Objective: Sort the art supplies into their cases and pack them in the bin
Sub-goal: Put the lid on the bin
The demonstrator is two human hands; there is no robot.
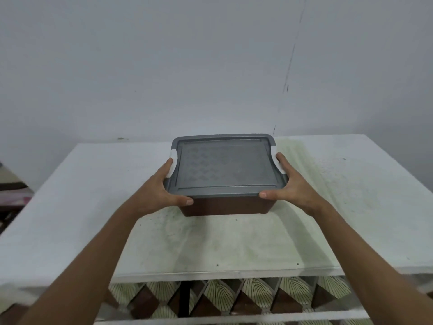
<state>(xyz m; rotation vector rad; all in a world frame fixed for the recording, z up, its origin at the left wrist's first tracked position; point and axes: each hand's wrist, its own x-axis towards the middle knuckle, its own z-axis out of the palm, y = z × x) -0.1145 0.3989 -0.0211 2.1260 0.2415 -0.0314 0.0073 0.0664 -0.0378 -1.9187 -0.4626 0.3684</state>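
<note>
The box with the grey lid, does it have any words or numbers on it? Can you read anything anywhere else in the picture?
No readable words, numbers or signs anywhere.
Grey lid: only a faint repeating pattern, no letters.
Brown bin: plain side, no label showing.
White clips on the lid's sides: blank.
White table: only greenish stains and specks.
Wall: just a dark crack line, no writing.

A plain room in what looks like a home.

A bare, pale wall [164, 66] with a thin dark crack and a few marks rises behind a white surface [234, 242] stained greenish. Beneath its front edge shows a floor [234, 299] tiled in brown and cream fan patterns. At the far left edge lies blurred patterned fabric [11, 184], too unclear to identify.
</note>
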